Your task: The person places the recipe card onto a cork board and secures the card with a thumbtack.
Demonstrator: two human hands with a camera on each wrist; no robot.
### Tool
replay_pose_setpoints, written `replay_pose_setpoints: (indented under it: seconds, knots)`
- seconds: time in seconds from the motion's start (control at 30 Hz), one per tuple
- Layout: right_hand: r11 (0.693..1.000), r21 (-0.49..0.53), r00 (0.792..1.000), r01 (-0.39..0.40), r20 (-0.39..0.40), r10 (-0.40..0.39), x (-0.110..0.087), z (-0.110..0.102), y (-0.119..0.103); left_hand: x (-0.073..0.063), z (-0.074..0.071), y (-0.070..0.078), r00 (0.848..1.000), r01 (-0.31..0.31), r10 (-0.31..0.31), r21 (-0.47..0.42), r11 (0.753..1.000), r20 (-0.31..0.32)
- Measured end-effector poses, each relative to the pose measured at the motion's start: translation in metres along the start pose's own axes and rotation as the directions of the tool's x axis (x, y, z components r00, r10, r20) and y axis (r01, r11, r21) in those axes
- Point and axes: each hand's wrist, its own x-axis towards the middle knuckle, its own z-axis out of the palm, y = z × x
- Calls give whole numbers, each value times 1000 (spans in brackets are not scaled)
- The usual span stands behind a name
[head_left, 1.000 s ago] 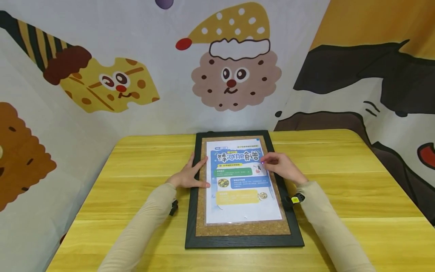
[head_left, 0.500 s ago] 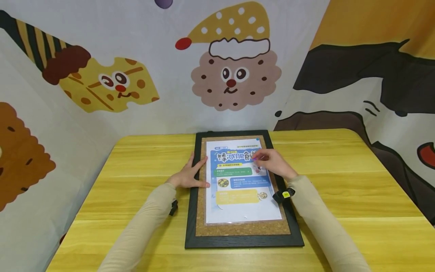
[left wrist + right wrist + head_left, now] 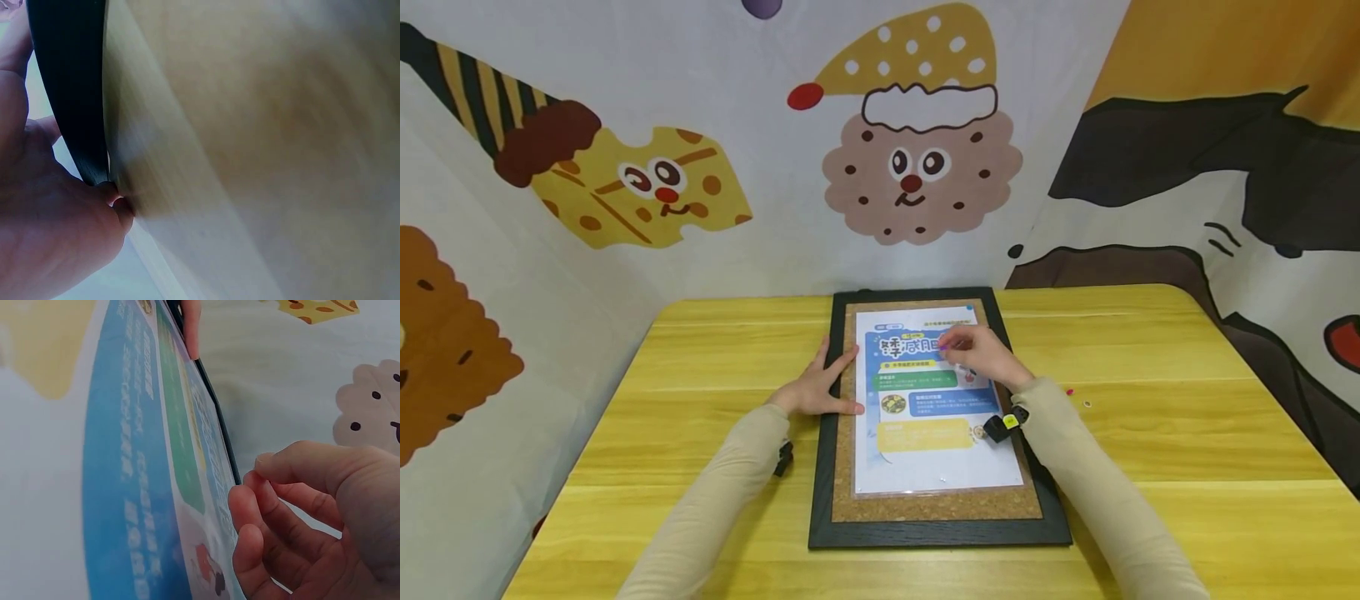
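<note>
Over the poster on the framed cork board, the right hand, fingers pinching what looks like a purple pushpin, has moved leftward, so this pin seems still loose, while the left hand rests spread at the board's left edge.

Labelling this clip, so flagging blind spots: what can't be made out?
Purple speck at the fingers of the right hand: too small to identify, head view; unseen in right wrist view, perhaps hidden by fingers.
Title on the poster, right end: behind that hand, head view.
Pink bit and pale bit on the table: too small, head view.
Left hand: cut by left edge, left wrist view.
</note>
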Motion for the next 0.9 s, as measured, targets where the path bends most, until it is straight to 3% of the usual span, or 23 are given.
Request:
replay_pose_setpoints:
  seconds: [0.3,0.63,0.9]
  knots:
    - [1000,5,999,20,27,-20,12,9,4,0,1,-1,1000,2,-2,4,1000,3]
    - [999,-24,999,24,33,-24,23,16,-7,0,1,0,1000,12,-12,3,1000,4]
    - [1000,-17,996,24,84,-23,36,23,-13,0,0,0,1000,12,-12,14,1000,3]
